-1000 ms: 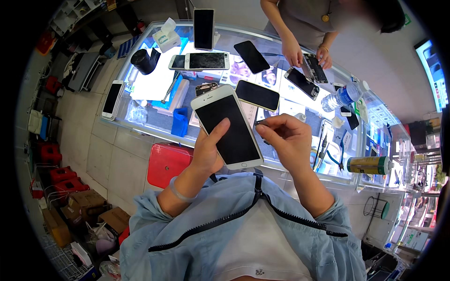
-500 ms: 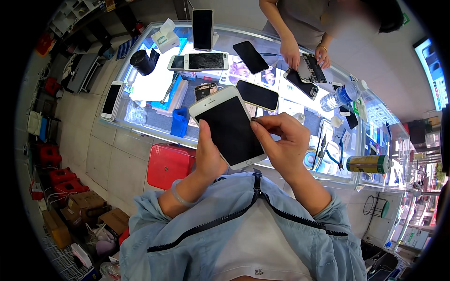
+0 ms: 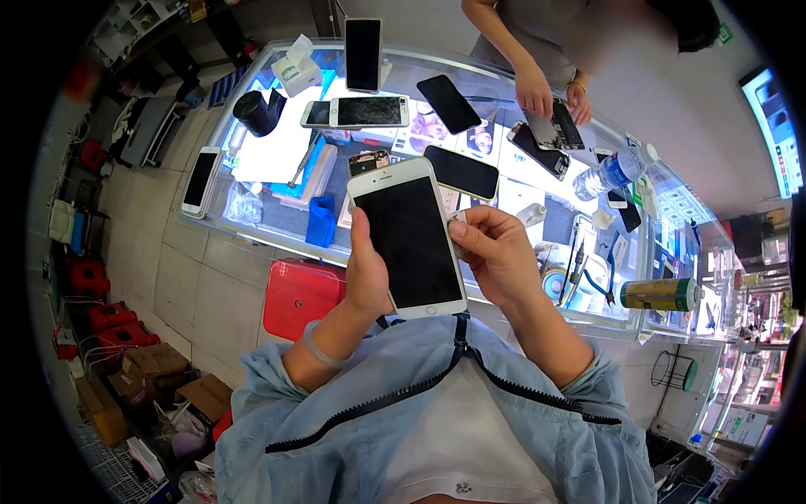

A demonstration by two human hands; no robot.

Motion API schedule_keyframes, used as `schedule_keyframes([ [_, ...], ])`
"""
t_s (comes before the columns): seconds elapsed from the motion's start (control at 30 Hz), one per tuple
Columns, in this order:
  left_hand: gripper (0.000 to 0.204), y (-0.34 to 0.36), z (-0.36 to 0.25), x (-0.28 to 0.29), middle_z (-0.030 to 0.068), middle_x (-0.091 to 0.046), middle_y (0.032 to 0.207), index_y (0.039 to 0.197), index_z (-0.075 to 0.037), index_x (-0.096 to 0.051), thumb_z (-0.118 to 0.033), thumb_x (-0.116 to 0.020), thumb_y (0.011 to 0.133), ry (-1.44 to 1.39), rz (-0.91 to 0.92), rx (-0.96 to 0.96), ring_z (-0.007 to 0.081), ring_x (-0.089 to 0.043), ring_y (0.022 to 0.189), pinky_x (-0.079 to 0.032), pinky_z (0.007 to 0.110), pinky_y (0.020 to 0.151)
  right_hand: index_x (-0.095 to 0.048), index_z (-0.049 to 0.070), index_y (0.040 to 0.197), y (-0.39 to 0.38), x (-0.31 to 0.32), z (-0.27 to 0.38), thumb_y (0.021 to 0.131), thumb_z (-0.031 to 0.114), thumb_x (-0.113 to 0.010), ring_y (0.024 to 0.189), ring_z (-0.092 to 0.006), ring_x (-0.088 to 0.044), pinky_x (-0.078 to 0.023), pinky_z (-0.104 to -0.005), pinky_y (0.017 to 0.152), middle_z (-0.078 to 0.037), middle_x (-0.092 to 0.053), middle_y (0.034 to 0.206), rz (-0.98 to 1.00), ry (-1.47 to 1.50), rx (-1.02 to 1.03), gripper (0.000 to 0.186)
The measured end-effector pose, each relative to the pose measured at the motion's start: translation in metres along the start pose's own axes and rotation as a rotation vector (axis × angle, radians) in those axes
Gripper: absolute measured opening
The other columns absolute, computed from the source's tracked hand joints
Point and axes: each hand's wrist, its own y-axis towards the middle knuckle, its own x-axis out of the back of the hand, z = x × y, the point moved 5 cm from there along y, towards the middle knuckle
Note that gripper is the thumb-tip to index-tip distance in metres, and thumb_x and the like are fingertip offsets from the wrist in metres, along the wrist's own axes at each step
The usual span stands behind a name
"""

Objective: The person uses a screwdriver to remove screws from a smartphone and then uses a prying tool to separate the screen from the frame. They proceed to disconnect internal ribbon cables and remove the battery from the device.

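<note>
My left hand (image 3: 368, 273) wraps the left edge of a white smartphone (image 3: 409, 244), its thumb along the frame. The dark screen faces up, and the phone is held above the near edge of the counter. At the phone's right edge, my right hand (image 3: 502, 256) is closed in a pinch of thumb and forefinger. A tiny light piece (image 3: 459, 217) shows at those fingertips, too small to name. Beyond the phone lie a dark-screened phone with a pale frame (image 3: 462, 172) and an opened phone body (image 3: 368, 161).
Several more phones lie on the glass counter (image 3: 277, 231), among them a cracked white one (image 3: 369, 111). A water bottle (image 3: 606, 174), pliers (image 3: 600, 286) and a spray can (image 3: 659, 294) stand or lie right. Across, a co-worker's hands (image 3: 537, 92) handle an opened phone (image 3: 558, 126). A red stool (image 3: 294, 301) is below.
The phone has turned more upright and its lower end has shifted left. My right hand has moved slightly left and down, still pinching. The co-worker's hand has moved right over the opened phone.
</note>
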Motion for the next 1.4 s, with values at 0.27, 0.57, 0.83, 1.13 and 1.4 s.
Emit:
schedule_keyframes([
  [0.27,0.064,0.006,0.004,0.006,0.0100,-0.057,0.119,0.131,-0.005,-0.042,-0.056,-0.026,0.095,-0.096,0.074,0.061,0.0204,-0.060,0.103,-0.051,0.034,0.088,-0.065,-0.001,0.089,-0.004,-0.001,0.011,0.079,0.004,-0.072,0.070,-0.0076,-0.062,-0.051,-0.0204,0.066,-0.006,-0.068,0.081,-0.093,-0.206,0.216,0.014],
  [0.57,0.063,0.003,0.003,0.004,0.0114,-0.055,0.122,0.132,-0.005,-0.041,-0.055,-0.026,0.096,-0.054,0.095,0.004,0.0220,-0.058,0.107,-0.049,0.036,0.091,-0.066,-0.001,0.087,-0.011,-0.011,0.031,0.077,0.005,-0.074,0.069,-0.0066,-0.062,-0.050,-0.0192,0.064,-0.005,-0.067,0.078,-0.134,-0.582,0.430,0.014],
  [0.83,0.059,-0.005,0.004,0.003,0.0121,-0.054,0.122,0.131,-0.003,-0.040,-0.050,-0.028,0.097,0.060,-0.014,-0.050,0.0214,-0.058,0.107,-0.049,0.035,0.091,-0.065,-0.002,0.089,-0.013,-0.016,0.031,0.079,0.001,-0.071,0.069,-0.0066,-0.060,-0.048,-0.0184,0.060,-0.005,-0.066,0.077,-0.144,-0.657,0.506,0.012],
  [1.13,0.063,-0.013,0.006,0.008,0.0117,-0.053,0.125,0.133,-0.005,-0.039,-0.055,-0.029,0.096,0.394,-0.037,-0.168,0.0235,-0.056,0.110,-0.046,0.036,0.094,-0.064,0.000,0.089,-0.009,-0.013,0.025,0.080,0.005,-0.071,0.069,-0.0068,-0.060,-0.049,-0.0196,0.061,-0.004,-0.066,0.080,-0.119,-0.510,0.378,0.012],
  [1.4,0.053,-0.009,0.007,0.003,0.0124,-0.061,0.111,0.120,0.003,-0.050,-0.043,-0.036,0.098,0.196,-0.116,-0.096,0.0184,-0.062,0.095,-0.051,0.031,0.083,-0.065,0.005,0.090,0.007,0.004,0.000,0.081,0.009,-0.070,0.069,-0.0081,-0.062,-0.049,-0.0201,0.061,-0.001,-0.066,0.081,-0.003,0.027,-0.089,0.011],
])
